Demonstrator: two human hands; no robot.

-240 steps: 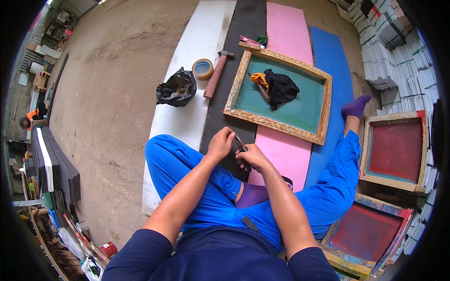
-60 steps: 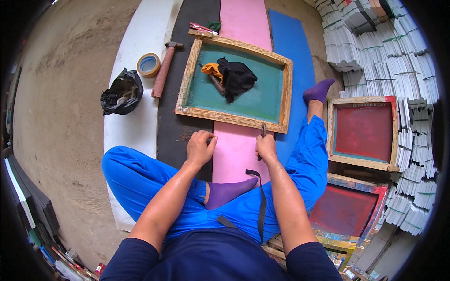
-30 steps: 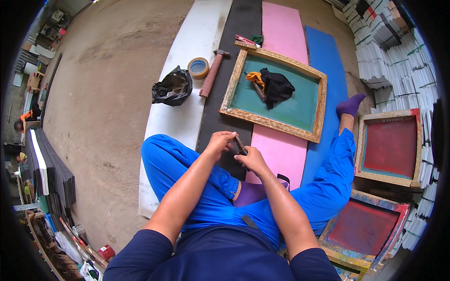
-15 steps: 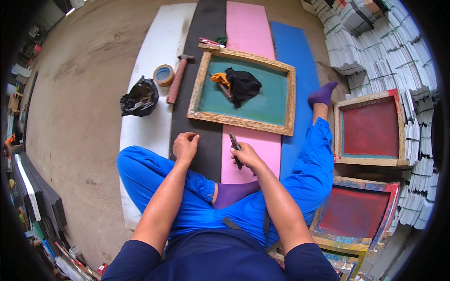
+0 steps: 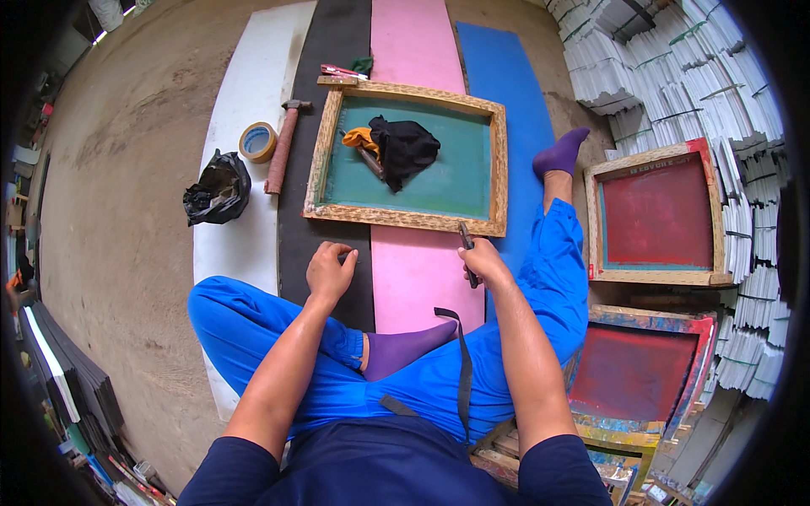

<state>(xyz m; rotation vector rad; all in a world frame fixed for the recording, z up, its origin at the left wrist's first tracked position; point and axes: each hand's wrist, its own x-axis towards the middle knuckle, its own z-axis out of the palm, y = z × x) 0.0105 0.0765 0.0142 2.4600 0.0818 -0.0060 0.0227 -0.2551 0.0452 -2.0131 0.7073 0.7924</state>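
Observation:
My right hand (image 5: 486, 263) is wrapped round a pair of dark pliers (image 5: 465, 240), whose tip reaches the near edge of a wooden screen-printing frame (image 5: 405, 221); I cannot tell whether they touch. My left hand (image 5: 329, 271) is over the black mat strip, thumb and fingers pinched together; what they hold, if anything, is too small to make out. Inside the frame, on its green mesh, lie a bunched black cloth (image 5: 409, 150), an orange cloth (image 5: 358, 137) and a dark handle-like piece.
Left of the frame lie a hammer (image 5: 283, 152), a tape roll (image 5: 258, 142) and a crumpled black plastic bag (image 5: 218, 192). A red tool (image 5: 342, 71) sits by its far corner. Two red-mesh frames (image 5: 715, 215) stand at right, before stacks of white sheets (image 5: 675, 101).
My right hand has carried the pliers rightward, toward the frame's near edge. My left hand stays pinched. The whole view has shifted slightly, with the mats and frame appearing further left.

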